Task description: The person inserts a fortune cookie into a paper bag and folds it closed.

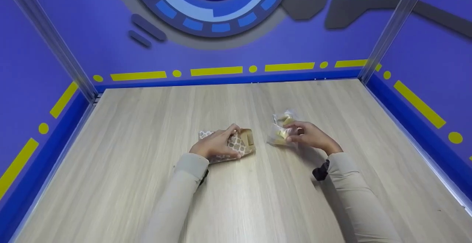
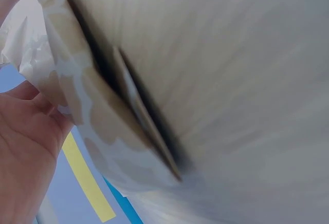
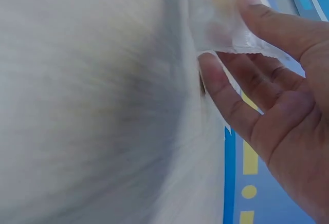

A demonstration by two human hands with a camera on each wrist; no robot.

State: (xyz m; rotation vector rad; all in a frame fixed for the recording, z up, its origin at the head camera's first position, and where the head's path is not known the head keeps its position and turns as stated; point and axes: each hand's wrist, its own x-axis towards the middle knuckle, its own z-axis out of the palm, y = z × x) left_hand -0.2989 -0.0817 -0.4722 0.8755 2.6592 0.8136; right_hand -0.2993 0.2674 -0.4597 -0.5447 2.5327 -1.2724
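Note:
A patterned paper bag point(image 1: 237, 144) with white and tan shapes lies on the table, its brown mouth facing right. My left hand point(image 1: 215, 143) grips it from above, thumb at the near edge and fingers over the far edge. In the left wrist view the bag point(image 2: 110, 116) shows beside my palm point(image 2: 25, 147). To the right, my right hand point(image 1: 311, 136) pinches a clear plastic packet point(image 1: 279, 134) with something yellowish inside. Another clear packet point(image 1: 287, 117) lies just behind it. The right wrist view shows my thumb and fingers point(image 3: 280, 21) on the clear wrapper point(image 3: 221, 29).
The wood-grain table point(image 1: 129, 125) extends around both hands. Purple panels point(image 1: 221, 56) with yellow marks stand behind it and at both sides, joined by metal corner posts point(image 1: 391, 29). A black band point(image 1: 321, 170) is on the right wrist.

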